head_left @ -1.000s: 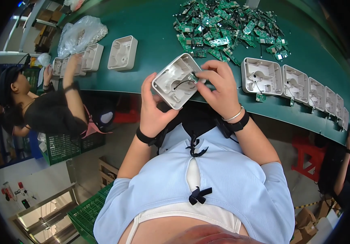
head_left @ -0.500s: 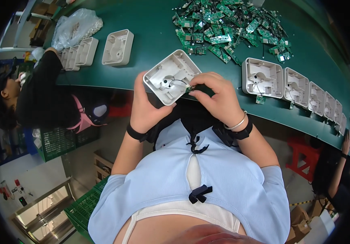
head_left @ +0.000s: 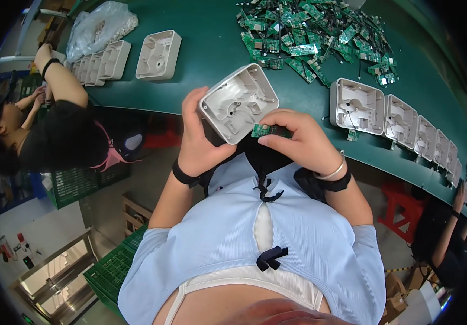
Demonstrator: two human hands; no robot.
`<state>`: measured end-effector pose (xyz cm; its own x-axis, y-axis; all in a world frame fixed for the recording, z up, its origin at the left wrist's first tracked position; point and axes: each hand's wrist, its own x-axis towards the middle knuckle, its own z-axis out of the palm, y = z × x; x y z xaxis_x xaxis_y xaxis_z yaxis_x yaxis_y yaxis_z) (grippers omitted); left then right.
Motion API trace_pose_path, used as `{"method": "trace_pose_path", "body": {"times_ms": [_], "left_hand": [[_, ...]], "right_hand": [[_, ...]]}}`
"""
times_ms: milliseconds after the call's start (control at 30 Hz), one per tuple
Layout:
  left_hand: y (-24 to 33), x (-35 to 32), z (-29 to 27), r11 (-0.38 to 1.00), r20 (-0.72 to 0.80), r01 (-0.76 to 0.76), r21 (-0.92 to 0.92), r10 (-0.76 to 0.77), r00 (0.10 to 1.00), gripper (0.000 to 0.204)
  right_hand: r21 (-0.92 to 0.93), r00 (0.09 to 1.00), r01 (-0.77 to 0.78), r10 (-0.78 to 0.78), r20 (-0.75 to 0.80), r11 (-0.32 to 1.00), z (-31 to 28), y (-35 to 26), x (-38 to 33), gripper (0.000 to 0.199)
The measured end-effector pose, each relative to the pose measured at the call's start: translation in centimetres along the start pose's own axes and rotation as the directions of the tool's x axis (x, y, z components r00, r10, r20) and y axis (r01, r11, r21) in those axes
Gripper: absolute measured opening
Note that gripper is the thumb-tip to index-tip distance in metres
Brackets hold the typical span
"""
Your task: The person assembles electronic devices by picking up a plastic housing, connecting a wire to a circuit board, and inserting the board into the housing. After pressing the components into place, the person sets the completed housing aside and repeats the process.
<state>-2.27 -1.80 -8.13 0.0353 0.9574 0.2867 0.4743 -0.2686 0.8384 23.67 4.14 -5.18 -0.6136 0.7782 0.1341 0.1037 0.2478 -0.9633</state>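
Note:
My left hand (head_left: 201, 138) grips a white plastic housing (head_left: 228, 129) by its left side, tilted above the table's near edge with its open side up. Ribs, posts and a small round hole show inside it. Between thumb and fingers, my right hand (head_left: 298, 135) pinches a small green circuit board (head_left: 260, 130) at the housing's lower right corner. A thin wire seems to run from the board into the housing; its far end is hard to make out. Part of the board is hidden by my fingers.
Loose circuit boards (head_left: 309, 40) lie heaped on the green table (head_left: 206, 32). Housings with boards hanging out (head_left: 357, 105) line the right edge. One housing (head_left: 158, 54), a row of housings (head_left: 115, 59) and a clear bag (head_left: 100, 27) are at left. Co-workers sit on both sides.
The held housing has moved slightly right and tilted. My right hand has shifted right and down, and more of the circuit board shows. The co-worker at left has raised an arm.

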Motion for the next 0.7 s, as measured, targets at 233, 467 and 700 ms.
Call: {"method": "trace_pose_path", "body": {"times_ms": [233,467,700], "left_hand": [[0.7,0.6,0.2,0.994,0.085,-0.063,-0.085,0.07,0.994,0.111],[2.1,1.1,0.4,0.962,0.102,0.116,-0.248,-0.093,0.99,0.111],[2.0,0.7,0.7,0.885,0.101,0.29,-0.365,-0.272,0.957,0.114]], "right_hand": [[0.258,0.951,-0.28,0.231,0.204,0.925,-0.2,0.2,1.0,0.027],[-0.228,0.96,0.272,-0.28,-0.007,0.935,-0.1,1.8,0.4,0.028],[-0.499,0.886,0.403,-0.463,0.003,0.767,0.7,2.7,-0.1,0.022]]}}
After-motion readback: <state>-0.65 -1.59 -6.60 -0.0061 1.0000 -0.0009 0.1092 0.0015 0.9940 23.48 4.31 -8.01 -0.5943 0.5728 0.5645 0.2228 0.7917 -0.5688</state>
